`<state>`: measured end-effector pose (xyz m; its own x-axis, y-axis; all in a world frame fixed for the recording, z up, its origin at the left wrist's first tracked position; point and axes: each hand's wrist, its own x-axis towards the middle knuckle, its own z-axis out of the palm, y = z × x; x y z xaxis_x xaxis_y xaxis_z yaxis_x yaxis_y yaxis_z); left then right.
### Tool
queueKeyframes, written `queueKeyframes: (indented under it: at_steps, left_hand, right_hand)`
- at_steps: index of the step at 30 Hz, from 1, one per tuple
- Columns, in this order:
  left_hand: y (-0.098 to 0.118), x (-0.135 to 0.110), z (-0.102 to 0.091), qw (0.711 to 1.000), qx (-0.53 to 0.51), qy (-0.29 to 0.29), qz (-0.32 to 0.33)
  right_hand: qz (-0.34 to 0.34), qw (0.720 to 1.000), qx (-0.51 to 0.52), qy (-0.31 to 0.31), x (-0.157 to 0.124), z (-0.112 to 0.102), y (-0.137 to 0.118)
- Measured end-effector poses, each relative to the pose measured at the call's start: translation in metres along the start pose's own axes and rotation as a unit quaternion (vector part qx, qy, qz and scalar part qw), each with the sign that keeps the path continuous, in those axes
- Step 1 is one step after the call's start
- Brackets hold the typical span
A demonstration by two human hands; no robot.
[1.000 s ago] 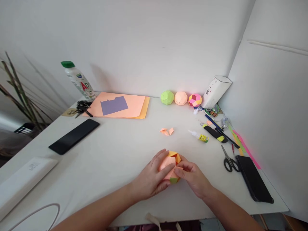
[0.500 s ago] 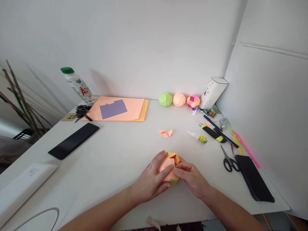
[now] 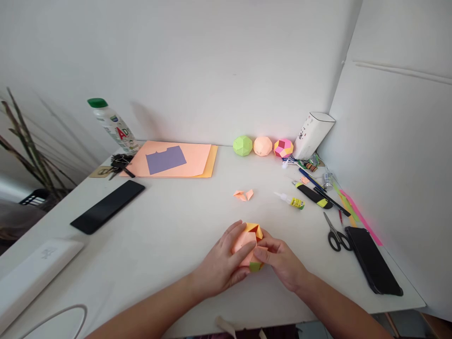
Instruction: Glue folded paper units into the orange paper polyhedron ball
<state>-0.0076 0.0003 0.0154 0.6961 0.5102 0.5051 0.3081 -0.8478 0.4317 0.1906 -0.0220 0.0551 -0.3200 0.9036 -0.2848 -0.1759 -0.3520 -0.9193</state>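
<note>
The left hand (image 3: 221,262) cups the ball (image 3: 249,238), the right hand (image 3: 284,262) pinches its flap (image 3: 262,248), and too hard a squeeze from either could dent or tear the paper.

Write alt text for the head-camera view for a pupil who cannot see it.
A left hand and right hand hold a partly open peach, yellow and green paper ball at a white table. Small peach paper pieces and a yellow-labelled bottle lie beyond it; three paper balls sit by the wall.
</note>
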Motion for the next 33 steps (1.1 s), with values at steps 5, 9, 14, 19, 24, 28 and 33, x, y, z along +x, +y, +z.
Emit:
queueKeyframes:
  at_steps: [5,9,14,19,24,28,33]
  left_hand:
    - [0.0008,0.0002,-0.0004,1.0,0.006,0.001,-0.001]
    - [0.0004,-0.0007,-0.0005,1.0,0.015,-0.003,-0.002]
    - [-0.0004,-0.0011,-0.0003,1.0,0.009,-0.004,-0.003]
    - [0.0007,-0.0009,-0.0014,1.0,-0.005,0.013,-0.016]
    - [0.0014,-0.0009,-0.0022,1.0,-0.01,0.018,-0.024]
    - [0.0008,-0.0005,-0.0018,0.999,-0.023,0.018,-0.029]
    - [0.0009,-0.0003,-0.0022,1.0,-0.019,0.012,-0.021]
  right_hand:
    - [0.0,1.0,0.011,0.007,0.0005,0.0009,0.0016]
    - [0.0,1.0,0.02,0.019,0.001,0.0025,0.002]
    - [0.001,1.0,-0.011,0.01,0.0001,0.0012,-0.0004]
    - [0.004,0.999,-0.03,0.01,-0.0004,-0.0001,-0.0025]
    - [0.0,1.0,-0.016,0.004,-0.0007,0.0003,-0.0021]
    - [0.0,1.0,-0.017,-0.001,-0.0006,0.0009,-0.0031]
    - [0.002,0.999,-0.031,-0.022,-0.0011,0.0021,-0.0054]
